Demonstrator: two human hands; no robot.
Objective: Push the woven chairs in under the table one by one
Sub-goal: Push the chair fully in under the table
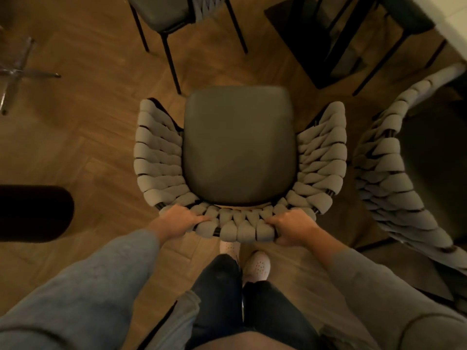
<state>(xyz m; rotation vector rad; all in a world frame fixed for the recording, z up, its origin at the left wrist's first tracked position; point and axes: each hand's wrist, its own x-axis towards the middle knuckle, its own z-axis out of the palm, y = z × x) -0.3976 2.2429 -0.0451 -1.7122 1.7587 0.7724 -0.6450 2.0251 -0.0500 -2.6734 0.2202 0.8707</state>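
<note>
Left grip [182,222] and right grip [290,229] both clamped on the back rail of woven chair [237,147]. Chair stands on the wooden floor [88,137]. Second woven chair [384,178] is just right of it. Pale surface [454,13] corner lies beyond it, to the right, apart.

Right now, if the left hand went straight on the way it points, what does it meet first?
The woven backrest, which the left hand grips. Past it, probably the seat cushion; depth is unclear.

Dim warm indoor light; soft overall blur; wide-angle bending at edges; deep shadows upper right.
</note>
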